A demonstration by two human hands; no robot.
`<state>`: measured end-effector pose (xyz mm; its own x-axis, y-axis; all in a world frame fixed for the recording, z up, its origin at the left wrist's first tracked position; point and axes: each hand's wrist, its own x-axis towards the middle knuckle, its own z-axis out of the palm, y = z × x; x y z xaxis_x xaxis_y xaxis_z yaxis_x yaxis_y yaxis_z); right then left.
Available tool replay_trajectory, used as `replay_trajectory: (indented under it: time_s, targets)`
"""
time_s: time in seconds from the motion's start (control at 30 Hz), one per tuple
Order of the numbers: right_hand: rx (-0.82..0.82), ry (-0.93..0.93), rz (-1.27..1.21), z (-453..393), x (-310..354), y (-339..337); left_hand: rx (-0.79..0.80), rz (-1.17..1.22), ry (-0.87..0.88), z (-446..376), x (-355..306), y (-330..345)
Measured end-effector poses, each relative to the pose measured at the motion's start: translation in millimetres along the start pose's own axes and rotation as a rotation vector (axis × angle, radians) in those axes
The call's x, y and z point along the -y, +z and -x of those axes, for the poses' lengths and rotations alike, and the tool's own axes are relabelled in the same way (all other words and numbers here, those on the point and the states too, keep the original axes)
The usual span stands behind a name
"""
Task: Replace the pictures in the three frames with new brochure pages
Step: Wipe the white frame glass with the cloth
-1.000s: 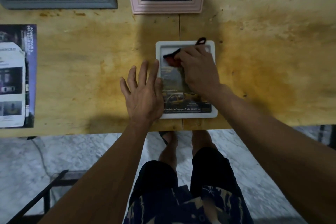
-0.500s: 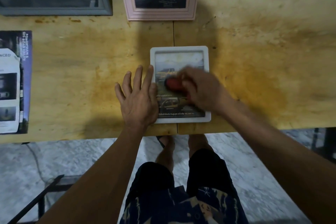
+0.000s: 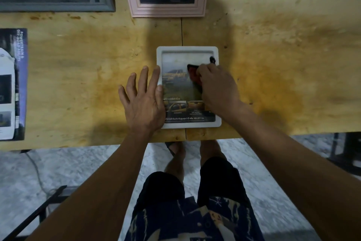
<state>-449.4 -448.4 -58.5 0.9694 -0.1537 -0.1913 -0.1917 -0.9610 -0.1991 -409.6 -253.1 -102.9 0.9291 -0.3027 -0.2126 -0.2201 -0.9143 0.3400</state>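
**A:** status on the frame swap?

**B:** Reading off head cam. Big to small: stained yellow plywood table fills the upper half. Grey wooden picture frame at upper left and pink moulded picture frame at top centre both lie flat with dark car pages in them; the pink one shows a Toyota logo. I'd call those two done, though I can't confirm the pages are the new ones.

**A:** third?

**B:** White rounded-corner picture frame at centre, near the table's front edge, face up, with a yellow-truck brochure page already in it. So the page is in; this looks like finishing work.

**A:** hands?

**B:** My left hand lies flat with fingers straight, pressing the frame's left border and the table beside it. Right hand has fingers curled onto a red-and-black cloth on the upper right of the page, probably wiping.

**A:** leftovers?

**B:** Dark brochure sheet at the left edge, unused. Remaining: finish the wipe, maybe stand it up.
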Motion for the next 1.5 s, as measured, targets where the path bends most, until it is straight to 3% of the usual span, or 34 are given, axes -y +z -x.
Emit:
replay_trajectory:
  time_s: [0.17, 0.37, 0.43, 0.5, 0.53, 0.6, 0.67, 0.87, 1.03, 1.3, 1.5]
  targets:
    - [0.016, -0.085, 0.1, 42, 9, 14, -0.001, 0.003, -0.004, -1, -1, -1]
    - [0.044, 0.049, -0.086, 73, 23, 17, -0.005, 0.002, -0.006, -1, -2, 0]
    - [0.136, 0.085, -0.217, 66, 26, 11, -0.004, -0.001, -0.006, 0, -3, 0]
    - [0.199, 0.201, -0.538, 51, 22, 1, 0.007, 0.007, -0.007, 0, -3, 0]
    - [0.166, 0.256, -0.654, 41, 20, -4, 0.015, 0.009, -0.002, 1, -3, -1]
    - [-0.051, 0.349, -0.712, 17, 14, -15, 0.028, 0.002, 0.015, -1, -3, -2]
    - [-0.22, 0.402, -0.598, -6, 9, -21, 0.037, 0.0, 0.019, -3, -2, -4]
    - [-0.199, 0.333, -0.112, -22, 17, 11, 0.05, -0.033, 0.042, -4, 1, -7]
    - [-0.175, 0.388, -0.159, -33, 34, 23, 0.036, -0.065, 0.049, -4, 3, -3]
    - [-0.109, 0.137, -0.258, -33, 77, 38, 0.031, -0.07, 0.051, -2, 6, 0]
    - [-0.167, 0.035, -0.064, 4, 56, 41, 0.03, -0.053, 0.034, -4, 8, -2]
